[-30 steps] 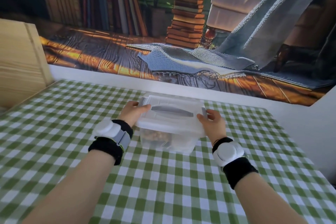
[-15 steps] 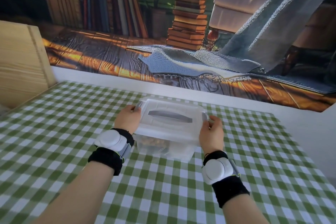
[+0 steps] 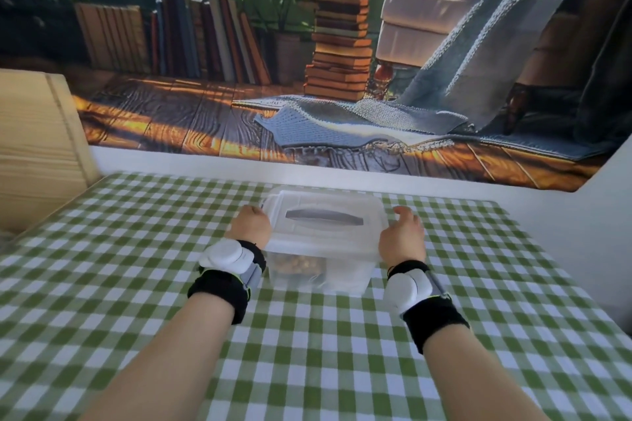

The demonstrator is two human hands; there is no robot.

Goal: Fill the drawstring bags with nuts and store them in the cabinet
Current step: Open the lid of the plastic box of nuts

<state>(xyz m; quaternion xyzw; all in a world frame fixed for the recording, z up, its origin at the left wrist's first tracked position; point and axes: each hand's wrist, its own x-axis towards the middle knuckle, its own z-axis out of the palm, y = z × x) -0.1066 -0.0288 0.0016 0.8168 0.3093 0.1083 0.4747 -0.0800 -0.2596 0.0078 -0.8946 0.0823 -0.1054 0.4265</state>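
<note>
A clear plastic box [image 3: 323, 239] with a lid and a grey handle [image 3: 324, 216] stands on the green checked tablecloth [image 3: 136, 284], toward the far side. Brown nuts [image 3: 297, 263] show through its front wall on the left. My left hand [image 3: 249, 227] grips the box's left end, fingers curled at the lid's edge. My right hand [image 3: 403, 235] grips the right end the same way. Both wrists wear black bands with white devices. No drawstring bag is in view.
A pale wooden cabinet side [image 3: 37, 150] rises at the left edge of the table. A white wall strip and a printed backdrop of books and an armchair [image 3: 342, 55] run behind the table. The table's right edge slants away at the far right.
The view has shifted so the box sits farther off. Both hands have slid from the lid's front corners to the two ends of the box.
</note>
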